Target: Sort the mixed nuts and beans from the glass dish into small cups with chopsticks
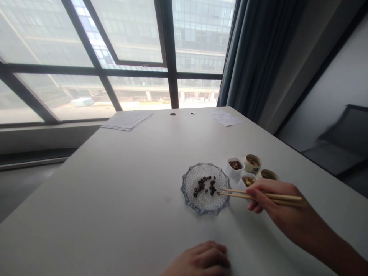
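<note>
My right hand [276, 201] is closed around a pair of wooden chopsticks [244, 194]. Their tips reach over the right rim of a scalloped clear glass plate [201, 207] that holds several dark beans [204, 185]. My left hand [201, 260] rests on the white table [129, 184] at the near edge, fingers curled loosely with nothing in them. Just right of the plate stand several small cups: a white square cup [235, 165] with dark pieces, a round cup [252, 162] with pale nuts, another cup [248, 180] with nuts partly behind the chopsticks, and one cup [269, 175] behind my fingers.
A stack of papers [127, 120] lies at the table's far left and a single sheet [225, 117] at the far right. A large window [115, 57] and a dark curtain [253, 57] stand beyond the table. A dark chair [342, 138] is at the right.
</note>
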### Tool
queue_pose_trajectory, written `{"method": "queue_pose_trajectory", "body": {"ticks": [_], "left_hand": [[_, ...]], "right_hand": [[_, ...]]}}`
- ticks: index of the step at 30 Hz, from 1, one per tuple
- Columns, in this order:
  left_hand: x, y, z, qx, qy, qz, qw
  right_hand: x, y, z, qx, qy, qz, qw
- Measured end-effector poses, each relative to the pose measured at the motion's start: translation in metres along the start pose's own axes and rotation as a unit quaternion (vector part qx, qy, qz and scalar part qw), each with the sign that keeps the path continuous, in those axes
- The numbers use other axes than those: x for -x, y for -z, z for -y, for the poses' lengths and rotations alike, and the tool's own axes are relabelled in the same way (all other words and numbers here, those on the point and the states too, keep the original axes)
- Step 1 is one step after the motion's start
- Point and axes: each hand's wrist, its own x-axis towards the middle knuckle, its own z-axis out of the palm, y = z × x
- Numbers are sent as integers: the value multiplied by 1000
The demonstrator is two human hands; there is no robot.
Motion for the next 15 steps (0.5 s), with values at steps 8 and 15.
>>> {"method": "queue_pose_trajectory", "body": {"ticks": [8, 15], "left_hand": [[2, -3, 2, 9, 5, 1, 1000], [1, 0, -1, 4, 2, 0, 1000]], "right_hand": [[0, -6, -1, -7, 1, 14, 1000], [0, -6, 2, 13, 11, 16, 1000]]}}
